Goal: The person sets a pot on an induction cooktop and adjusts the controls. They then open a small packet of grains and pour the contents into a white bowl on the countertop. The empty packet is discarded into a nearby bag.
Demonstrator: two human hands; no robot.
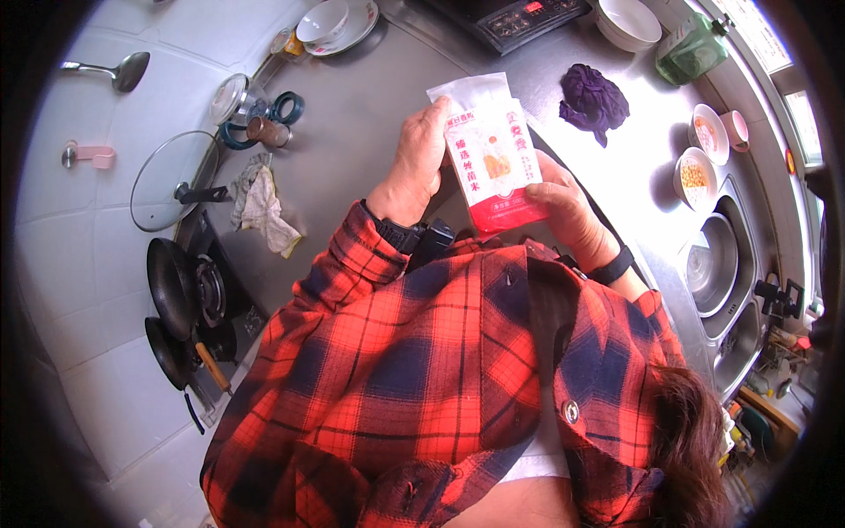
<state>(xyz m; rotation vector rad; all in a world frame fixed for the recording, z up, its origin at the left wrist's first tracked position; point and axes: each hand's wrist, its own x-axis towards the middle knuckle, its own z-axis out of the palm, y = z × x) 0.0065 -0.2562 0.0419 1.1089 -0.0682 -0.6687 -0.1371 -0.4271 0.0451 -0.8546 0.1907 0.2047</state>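
Note:
Both hands hold a white and red plastic packet (pixel 495 158), which looks like a small bag of rice and bears writing. It is raised in front of my chest with its printed face toward me. My left hand (pixel 417 148) grips the upper left edge, thumb over the front near the clear flap at the top. At the lower right corner, my right hand (pixel 564 198) pinches the packet with the thumb on its front. The fingers behind the packet are mostly hidden.
A steel counter (pixel 356 99) surrounds me. Left are a cloth (pixel 267 211), glass lid (pixel 148 178), jars and woks (pixel 171 290) on a stove. Right are a purple cloth (pixel 594 99), bowls (pixel 696 178) of food and a sink (pixel 713 264). An induction cooker (pixel 528 23) stands at the back.

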